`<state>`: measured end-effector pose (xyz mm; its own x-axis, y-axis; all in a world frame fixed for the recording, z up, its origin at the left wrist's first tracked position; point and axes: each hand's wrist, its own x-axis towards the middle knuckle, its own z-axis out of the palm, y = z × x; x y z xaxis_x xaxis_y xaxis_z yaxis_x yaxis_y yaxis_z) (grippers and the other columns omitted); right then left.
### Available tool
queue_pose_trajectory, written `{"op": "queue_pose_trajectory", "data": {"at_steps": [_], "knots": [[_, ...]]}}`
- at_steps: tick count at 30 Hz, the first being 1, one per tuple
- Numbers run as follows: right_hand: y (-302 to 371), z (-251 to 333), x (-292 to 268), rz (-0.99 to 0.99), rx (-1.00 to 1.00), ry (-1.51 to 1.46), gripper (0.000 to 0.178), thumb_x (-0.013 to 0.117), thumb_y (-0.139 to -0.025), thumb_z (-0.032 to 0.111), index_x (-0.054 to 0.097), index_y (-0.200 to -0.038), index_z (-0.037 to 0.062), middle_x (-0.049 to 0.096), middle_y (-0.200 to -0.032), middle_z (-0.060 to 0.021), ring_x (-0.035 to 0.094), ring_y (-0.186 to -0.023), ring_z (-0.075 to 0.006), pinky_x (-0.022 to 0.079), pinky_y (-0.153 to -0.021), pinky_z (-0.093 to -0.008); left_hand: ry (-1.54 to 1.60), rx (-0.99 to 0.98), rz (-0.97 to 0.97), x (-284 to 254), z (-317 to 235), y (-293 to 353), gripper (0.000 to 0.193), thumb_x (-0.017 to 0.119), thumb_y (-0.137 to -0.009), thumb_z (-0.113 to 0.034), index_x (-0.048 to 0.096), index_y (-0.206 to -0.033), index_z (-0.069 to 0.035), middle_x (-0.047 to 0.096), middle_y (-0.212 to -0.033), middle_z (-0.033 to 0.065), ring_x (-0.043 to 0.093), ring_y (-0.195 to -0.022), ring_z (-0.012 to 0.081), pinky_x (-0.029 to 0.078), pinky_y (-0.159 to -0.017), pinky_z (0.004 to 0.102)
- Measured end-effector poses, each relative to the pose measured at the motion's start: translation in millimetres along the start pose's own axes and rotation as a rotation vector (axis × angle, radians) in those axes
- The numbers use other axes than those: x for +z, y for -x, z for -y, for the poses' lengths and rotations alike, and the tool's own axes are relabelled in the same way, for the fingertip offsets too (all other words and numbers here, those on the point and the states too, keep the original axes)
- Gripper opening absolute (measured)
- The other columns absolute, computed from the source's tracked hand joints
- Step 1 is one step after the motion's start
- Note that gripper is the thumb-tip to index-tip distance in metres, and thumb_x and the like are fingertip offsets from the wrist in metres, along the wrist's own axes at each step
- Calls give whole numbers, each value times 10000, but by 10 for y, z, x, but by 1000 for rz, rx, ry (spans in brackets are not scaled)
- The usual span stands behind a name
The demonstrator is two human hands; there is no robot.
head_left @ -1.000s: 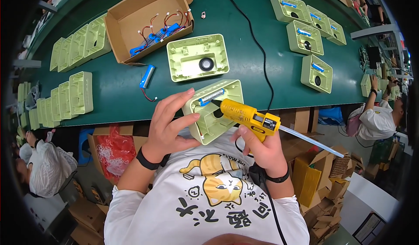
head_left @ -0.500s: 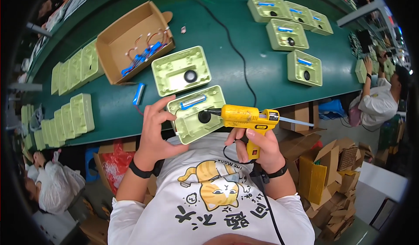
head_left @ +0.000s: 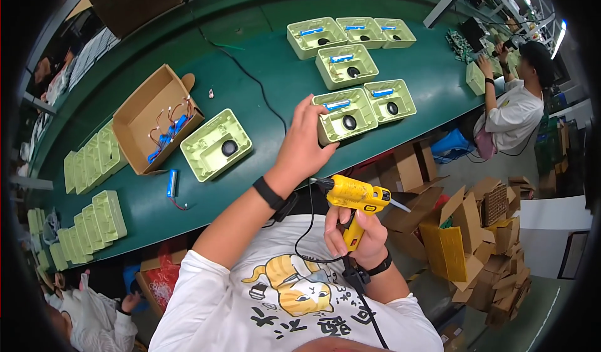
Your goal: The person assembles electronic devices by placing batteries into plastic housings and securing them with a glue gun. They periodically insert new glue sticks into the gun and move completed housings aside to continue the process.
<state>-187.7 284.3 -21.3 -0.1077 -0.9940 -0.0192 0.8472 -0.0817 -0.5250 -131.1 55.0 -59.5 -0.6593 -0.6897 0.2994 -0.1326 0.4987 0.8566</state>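
Note:
My left hand (head_left: 305, 140) grips the left wall of a pale green plastic housing (head_left: 354, 135) on the green table. Inside this housing lie a blue cylindrical battery (head_left: 337, 105) and a round black part (head_left: 349, 122). Its right side stands against another green housing (head_left: 400, 115) with the same contents. My right hand (head_left: 360, 232) is wrapped round the handle of a yellow hot glue gun (head_left: 352, 192), held up in front of my shirt. The gun's nozzle points left, and a pale glue stick (head_left: 400, 206) juts from its back.
Another housing (head_left: 199, 164) with only a round black part stands left. Beside it are a carton (head_left: 128, 129) of wired batteries and a loose battery (head_left: 172, 183). Stacked housings (head_left: 109, 217) line the far left. More filled housings (head_left: 346, 79) stand behind. A co-worker (head_left: 516, 95) sits right.
My left hand has carried the housing with the battery right, up against another filled one. The glue gun has moved away from the housing and slightly down. The view has shifted right.

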Motion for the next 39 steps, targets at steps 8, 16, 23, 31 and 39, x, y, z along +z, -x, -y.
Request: {"op": "queue_pose_trajectory", "data": {"at_steps": [8,16,23,31,39], "knots": [[68,63,-197,14,-87,-32,333,560,-1166,401,604,-1178,71,704,-1117,-167,570,-523,-217,515,-499,-381,-243,239,-65,-784,-319,430,625,820,-910,-50,601,-1496,-54,536,-1645,249,614,-1436,487,534,-1194,545],[-620,11,-421,-14,-48,7,285,513,-1200,364,568,-1195,84,695,-1126,-150,556,-554,-200,509,-510,-374,-811,25,-184,-1854,-151,1612,450,847,-901,-123,740,-1334,-66,685,-1468,159,638,-1384,431,504,-1173,539],[-1310,-276,-554,32,-72,279,268,535,-1198,323,619,-1215,69,722,-1258,-172,687,-750,-238,626,-857,-472,-742,-142,-416,-2082,11,1892,294,838,-939,-147,733,-1196,-52,702,-1241,146,661,-1182,410,533,-1029,501],[-1561,-668,-306,-29,-154,468,212,603,-1166,237,656,-1263,56,599,-1637,-243,549,-1567,-389,410,-1330,-581,-727,-399,-560,-2161,531,2045,216,744,-1085,-179,657,-1216,-31,687,-1098,173,653,-1015,363,526,-899,476],[-1273,-668,-192,-84,-53,503,205,610,-1151,225,660,-1235,44,540,-1705,-265,480,-1634,-408,383,-1345,-601,327,-443,-625,-1369,122,1992,263,585,-1217,-173,501,-1398,-1,714,-1200,96,707,-1054,134,562,-880,325]]}}
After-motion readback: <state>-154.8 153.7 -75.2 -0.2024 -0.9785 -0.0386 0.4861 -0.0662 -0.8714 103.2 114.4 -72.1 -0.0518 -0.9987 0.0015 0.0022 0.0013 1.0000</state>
